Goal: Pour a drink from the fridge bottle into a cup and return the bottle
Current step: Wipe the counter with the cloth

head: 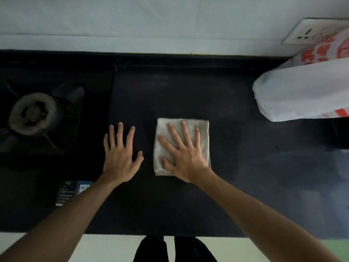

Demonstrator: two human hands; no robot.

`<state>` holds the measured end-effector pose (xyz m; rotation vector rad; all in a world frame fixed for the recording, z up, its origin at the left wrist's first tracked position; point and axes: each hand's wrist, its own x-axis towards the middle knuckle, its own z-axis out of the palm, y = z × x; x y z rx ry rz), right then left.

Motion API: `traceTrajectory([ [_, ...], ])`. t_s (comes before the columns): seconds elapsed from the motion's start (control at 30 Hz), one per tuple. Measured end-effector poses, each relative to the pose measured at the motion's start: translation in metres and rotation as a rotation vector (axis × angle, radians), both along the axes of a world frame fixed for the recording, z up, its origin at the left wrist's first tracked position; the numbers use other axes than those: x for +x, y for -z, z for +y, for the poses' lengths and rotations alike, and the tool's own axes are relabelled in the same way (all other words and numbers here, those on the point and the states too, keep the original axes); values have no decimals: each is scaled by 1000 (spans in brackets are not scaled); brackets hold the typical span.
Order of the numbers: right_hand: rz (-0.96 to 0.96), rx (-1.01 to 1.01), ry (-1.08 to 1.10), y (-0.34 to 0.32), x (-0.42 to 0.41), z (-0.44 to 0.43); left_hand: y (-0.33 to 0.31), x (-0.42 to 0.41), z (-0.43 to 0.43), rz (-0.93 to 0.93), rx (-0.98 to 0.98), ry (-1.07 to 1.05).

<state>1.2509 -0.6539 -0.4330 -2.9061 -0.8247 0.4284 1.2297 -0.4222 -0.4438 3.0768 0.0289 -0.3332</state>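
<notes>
Item, folded grey cloth [164, 122] on the dark counter [188, 91]: our right hand [186, 157] presses flat on it with fingers spread, probably to pin it or wipe. Our left hand [120, 156] rests just left of the cloth, fingers spread, holding nothing. Farther left is a gas burner [33, 113] and well right a white plastic bag [302, 91]; bottle and cup are out of view.

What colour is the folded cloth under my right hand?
Pale grey-white, slightly speckled: the cloth under the right hand, seen in the head view.
</notes>
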Motion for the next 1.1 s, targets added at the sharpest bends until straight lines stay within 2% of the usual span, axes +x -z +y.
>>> traceTrajectory([
  [0.1,36,-14,-37,-4,-52,-43,-2,1,0,4,2,3],
  [0.17,47,-14,-71,-3,-44,-58,-3,1,1,-3,-3,-7],
  [0.23,35,-15,-40,0,-9,-59,-4,1,1,0,-14,-16],
  [0.37,0,-49,152,8,101,-47,-5,2,3,15,-20,-25],
  [0.47,-5,-71,224,8,136,-34,-3,3,3,17,-18,-29],
  [0.6,-23,-63,202,7,94,-43,-1,0,3,21,-16,-3],
  [0.8,0,-20,182,-6,-51,-100,1,1,2,-5,-32,-4],
  [0.87,19,-32,166,-6,-69,-115,0,1,3,-8,-32,-8],
  [0.93,36,-30,171,-3,-49,-117,-1,1,4,0,-31,-16],
  [1.1,13,-70,273,4,58,-105,-1,1,3,5,-29,-27],
])
